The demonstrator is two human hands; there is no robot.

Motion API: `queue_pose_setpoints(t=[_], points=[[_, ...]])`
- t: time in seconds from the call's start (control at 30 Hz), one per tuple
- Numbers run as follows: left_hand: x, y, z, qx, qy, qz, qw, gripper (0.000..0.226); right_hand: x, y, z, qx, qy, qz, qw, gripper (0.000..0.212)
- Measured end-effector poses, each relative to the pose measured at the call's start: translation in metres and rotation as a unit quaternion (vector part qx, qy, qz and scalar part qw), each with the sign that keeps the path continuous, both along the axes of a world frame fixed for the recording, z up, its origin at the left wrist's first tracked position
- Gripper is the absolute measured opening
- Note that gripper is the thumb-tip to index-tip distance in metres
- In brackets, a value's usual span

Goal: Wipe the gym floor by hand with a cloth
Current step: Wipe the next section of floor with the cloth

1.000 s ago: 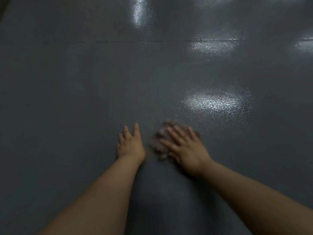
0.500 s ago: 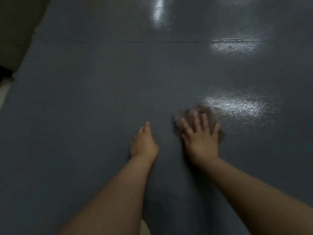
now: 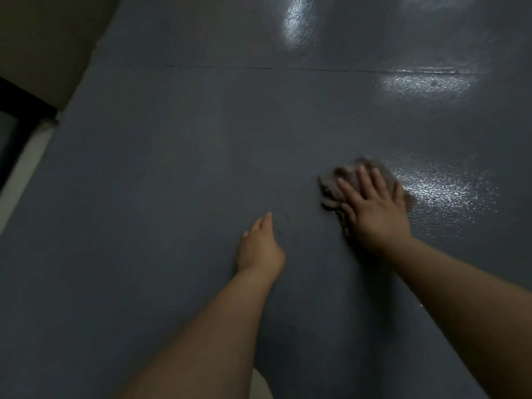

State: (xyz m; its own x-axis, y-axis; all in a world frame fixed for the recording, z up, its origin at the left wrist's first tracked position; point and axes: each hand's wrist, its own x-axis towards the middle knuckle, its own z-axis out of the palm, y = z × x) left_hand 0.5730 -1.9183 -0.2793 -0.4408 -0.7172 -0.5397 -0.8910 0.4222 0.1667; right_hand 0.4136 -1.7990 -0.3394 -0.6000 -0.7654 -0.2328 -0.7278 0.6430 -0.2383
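A crumpled grey-brown cloth (image 3: pixel 336 182) lies on the dark grey gym floor (image 3: pixel 187 156), blurred by motion. My right hand (image 3: pixel 374 208) presses flat on it with straight, spread fingers, covering most of it. My left hand (image 3: pixel 260 247) rests on the bare floor to the left of the cloth, fingers straight and pointing forward, holding nothing.
Shiny patches of reflected light (image 3: pixel 440 191) mark the floor right of the cloth and further ahead. A thin seam (image 3: pixel 259 68) crosses the floor in front. At the far left the floor ends at a pale wall (image 3: pixel 43 47) with a dark frame (image 3: pixel 17 105).
My right hand has slid the cloth to the right and forward, away from my left hand. The view has shifted, and the wall at the left has come into sight.
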Motion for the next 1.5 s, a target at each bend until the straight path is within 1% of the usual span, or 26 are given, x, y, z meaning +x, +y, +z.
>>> queue_pose_setpoints(t=[0.07, 0.13, 0.17, 0.23, 0.3, 0.33, 0.37, 0.43, 0.5, 0.53, 0.57, 0.63, 0.7, 0.73, 0.8, 0.87, 0.93, 0.97, 1.0, 1.07, 1.1, 1.17, 1.23, 1.33, 1.43, 1.5], points=[[0.003, -0.005, 0.000, 0.009, 0.026, 0.028, 0.999, 0.064, 0.003, -0.012, 0.003, 0.030, -0.007, -0.062, 0.998, 0.052], [0.010, -0.010, -0.002, 0.021, 0.076, 0.072, 0.994, 0.065, 0.023, -0.027, 0.007, 0.043, -0.028, -0.080, 0.995, 0.054], [0.013, -0.012, -0.004, 0.019, 0.102, 0.095, 0.990, 0.065, 0.037, -0.034, 0.007, 0.044, -0.040, -0.057, 0.997, 0.054], [0.018, -0.016, -0.006, -0.001, 0.127, 0.130, 0.983, 0.065, 0.073, -0.043, 0.010, 0.014, -0.071, 0.062, 0.995, 0.055], [0.020, -0.017, -0.008, -0.039, 0.146, 0.178, 0.972, 0.062, 0.100, -0.050, 0.018, 0.005, -0.118, 0.222, 0.968, 0.055], [0.020, -0.016, -0.010, -0.055, 0.155, 0.207, 0.965, 0.061, 0.104, -0.052, 0.020, 0.008, -0.139, 0.271, 0.952, 0.053], [0.020, -0.014, -0.011, -0.071, 0.162, 0.228, 0.957, 0.060, 0.101, -0.052, 0.022, -0.004, -0.160, 0.284, 0.945, 0.050], [0.019, -0.002, -0.016, -0.101, 0.169, 0.226, 0.954, 0.058, 0.086, -0.047, 0.025, -0.074, -0.185, 0.248, 0.948, 0.043], [0.013, 0.019, -0.026, -0.145, 0.164, 0.115, 0.969, 0.053, 0.068, -0.034, 0.021, -0.134, -0.140, 0.143, 0.971, 0.042], [0.007, 0.030, -0.033, -0.133, 0.148, 0.061, 0.978, 0.050, 0.060, -0.027, 0.019, -0.152, -0.117, 0.082, 0.978, 0.040], [-0.002, 0.039, -0.038, -0.106, 0.104, 0.028, 0.989, 0.053, 0.055, -0.020, 0.019, -0.154, -0.103, 0.023, 0.982, 0.036], [-0.022, 0.052, -0.041, -0.073, 0.042, 0.026, 0.996, 0.067, 0.046, -0.012, 0.021, -0.172, -0.055, -0.076, 0.981, 0.030], [-0.038, 0.057, -0.049, -0.038, 0.023, 0.051, 0.998, 0.068, 0.040, -0.004, 0.022, -0.180, -0.016, -0.139, 0.974, 0.028], [-0.046, 0.059, -0.055, -0.040, 0.020, 0.056, 0.997, 0.070, 0.037, 0.000, 0.022, -0.177, -0.010, -0.161, 0.971, 0.028], [-0.056, 0.063, -0.057, -0.076, 0.021, -0.007, 0.997, 0.070, 0.031, 0.006, 0.017, -0.172, -0.002, -0.192, 0.966, 0.032], [-0.064, 0.069, -0.059, -0.075, 0.044, -0.146, 0.985, 0.071, 0.028, 0.009, 0.013, -0.172, 0.003, -0.206, 0.963, 0.041], [-0.072, 0.073, -0.061, -0.048, 0.051, -0.310, 0.948, 0.089, 0.026, 0.010, 0.011, -0.167, -0.001, -0.226, 0.960, 0.048], [-0.076, 0.071, -0.060, -0.042, 0.060, -0.362, 0.929, 0.096, 0.025, 0.010, 0.012, -0.162, -0.005, -0.238, 0.958, 0.049], [-0.080, 0.066, -0.061, -0.051, 0.067, -0.395, 0.915, 0.096, 0.025, 0.011, 0.013, -0.157, -0.012, -0.249, 0.955, 0.049], [-0.089, 0.048, -0.061, -0.065, 0.069, -0.421, 0.902, 0.077, 0.026, 0.013, 0.014, -0.138, -0.034, -0.258, 0.956, 0.049], [-0.094, 0.037, -0.058, -0.062, 0.070, -0.411, 0.907, 0.067, 0.027, 0.014, 0.015, -0.119, -0.040, -0.243, 0.962, 0.050], [-0.105, 0.011, -0.054, -0.065, 0.059, -0.363, 0.927, 0.063, 0.030, 0.016, 0.016, -0.066, -0.041, -0.205, 0.976, 0.046], [-0.110, -0.019, -0.053, -0.080, 0.038, -0.281, 0.956, 0.064, 0.031, 0.018, 0.018, -0.011, -0.061, -0.181, 0.982, 0.048], [-0.101, -0.063, -0.055, -0.098, 0.021, -0.135, 0.986, 0.065, 0.030, 0.023, 0.020, 0.029, -0.063, -0.151, 0.986, 0.056], [-0.070, -0.085, -0.058, -0.115, 0.014, 0.038, 0.993, 0.066, 0.028, 0.028, 0.021, 0.054, -0.069, -0.134, 0.987, 0.057], [-0.048, -0.084, -0.059, -0.122, 0.009, 0.179, 0.976, 0.066, 0.028, 0.030, 0.020, 0.064, -0.072, -0.134, 0.986, 0.058]])
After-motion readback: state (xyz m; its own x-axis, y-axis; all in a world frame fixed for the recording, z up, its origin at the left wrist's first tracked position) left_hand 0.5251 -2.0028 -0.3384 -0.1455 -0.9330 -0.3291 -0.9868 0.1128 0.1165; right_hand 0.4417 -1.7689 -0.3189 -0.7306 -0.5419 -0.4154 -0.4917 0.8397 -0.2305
